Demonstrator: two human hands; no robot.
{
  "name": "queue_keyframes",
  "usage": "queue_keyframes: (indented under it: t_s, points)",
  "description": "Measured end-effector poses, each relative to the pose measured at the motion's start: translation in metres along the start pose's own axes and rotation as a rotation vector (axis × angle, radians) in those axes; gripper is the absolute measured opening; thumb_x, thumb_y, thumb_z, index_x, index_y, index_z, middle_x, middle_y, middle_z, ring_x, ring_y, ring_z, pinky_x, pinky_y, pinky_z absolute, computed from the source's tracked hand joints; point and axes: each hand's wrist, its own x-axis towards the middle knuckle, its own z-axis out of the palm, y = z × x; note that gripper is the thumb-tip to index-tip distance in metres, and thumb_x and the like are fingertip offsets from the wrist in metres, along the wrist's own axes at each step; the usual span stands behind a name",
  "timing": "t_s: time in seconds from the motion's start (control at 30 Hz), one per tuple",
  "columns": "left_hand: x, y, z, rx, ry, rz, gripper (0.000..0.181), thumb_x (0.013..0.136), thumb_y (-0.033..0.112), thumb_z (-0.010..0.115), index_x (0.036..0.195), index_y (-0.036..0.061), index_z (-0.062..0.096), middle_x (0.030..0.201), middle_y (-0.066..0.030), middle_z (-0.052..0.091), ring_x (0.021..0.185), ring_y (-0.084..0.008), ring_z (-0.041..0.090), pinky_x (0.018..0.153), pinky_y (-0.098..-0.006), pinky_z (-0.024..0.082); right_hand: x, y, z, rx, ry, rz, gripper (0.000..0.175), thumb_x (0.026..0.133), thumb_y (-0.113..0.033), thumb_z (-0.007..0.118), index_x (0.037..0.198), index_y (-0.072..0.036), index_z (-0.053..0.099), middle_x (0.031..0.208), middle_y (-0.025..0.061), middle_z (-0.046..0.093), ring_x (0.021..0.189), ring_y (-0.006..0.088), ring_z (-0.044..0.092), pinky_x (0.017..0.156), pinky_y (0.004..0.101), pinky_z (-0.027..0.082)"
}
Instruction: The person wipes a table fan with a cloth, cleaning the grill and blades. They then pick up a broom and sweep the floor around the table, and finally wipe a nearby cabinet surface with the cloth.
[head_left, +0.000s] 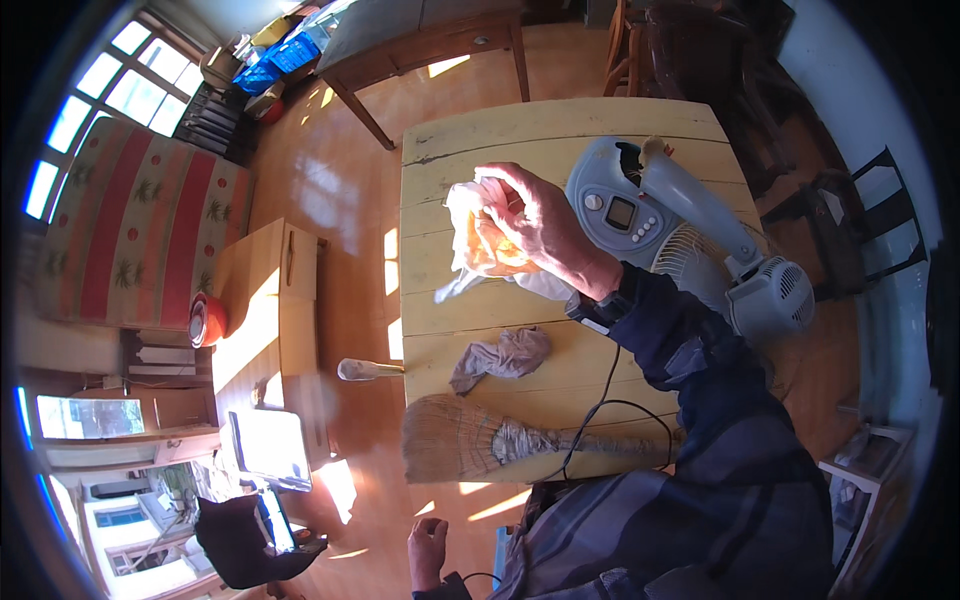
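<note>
My right hand (536, 225) grips a crumpled thin plastic bag (480, 232) with something orange showing through it, above the yellow plank table (439, 307). Beside that wrist lies a grey electric fan: its control base (611, 199) has a dark jagged opening, and the neck (694, 195) leads to the motor housing (772, 296). A crumpled greyish cloth (504, 356) rests below the bag. Nearer to me is a straw broom (450, 441). My left hand (427, 551) hangs low, off the table's near edge, fingers curled; its palm is hidden and no held thing shows.
A black cord (600, 405) loops over the broom handle. An object with a clear-wrapped end (364, 369) juts past the table's left edge. To the left stands a wooden cabinet (255, 300) with a red container (206, 320). A dark desk (420, 45) stands beyond; chairs (690, 45) are at the far right.
</note>
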Motion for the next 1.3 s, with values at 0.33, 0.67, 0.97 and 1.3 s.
queue_keyframes:
  t_s: [0.33,0.67,0.97,1.3]
  points:
    - [0.014,0.099,-0.008,-0.099,-0.057,0.650,0.025,0.101,0.016,0.078,0.120,-0.0005,0.076,0.113,-0.0208,0.078,0.108,-0.0363,0.076,0.094,-0.0451,0.060,-0.173,-0.219,-0.039,-0.184,-0.177,-0.132,0.026,0.101,-0.004,0.080,0.125,-0.005,0.072,0.111,0.0115,0.072,0.098,0.0273,0.078,0.082,0.0380,0.063]
    - [-0.090,0.129,0.061,-0.692,-0.608,1.138,0.044,0.115,0.020,0.067,0.155,0.0054,0.056,0.144,-0.0112,0.067,0.133,-0.0251,0.064,0.114,-0.0383,0.053,-0.390,-0.313,0.012,-0.377,-0.103,-0.005,0.040,0.099,-0.011,0.083,0.137,-0.008,0.071,0.129,0.0155,0.065,0.117,0.0382,0.070,0.098,0.0446,0.060]
    - [-0.157,0.137,0.153,-0.629,-0.689,1.215,0.038,0.098,0.014,0.081,0.134,0.0075,0.068,0.125,-0.0075,0.073,0.108,-0.0221,0.073,0.091,-0.0369,0.059,-0.511,-0.318,-0.015,-0.364,0.173,0.129,0.037,0.105,-0.019,0.076,0.137,-0.005,0.066,0.136,0.0204,0.064,0.118,0.0420,0.069,0.099,0.0452,0.058]
    - [-0.320,0.204,0.274,-0.942,-1.200,0.496,0.025,0.118,0.019,0.057,0.134,0.0049,0.069,0.109,0.0010,0.073,0.104,-0.0096,0.069,0.087,-0.0276,0.056,-0.631,-0.327,-0.171,-0.224,0.627,0.316,0.029,0.121,-0.016,0.054,0.108,0.003,0.071,0.099,0.0096,0.075,0.088,0.0131,0.067,0.081,0.0314,0.056]
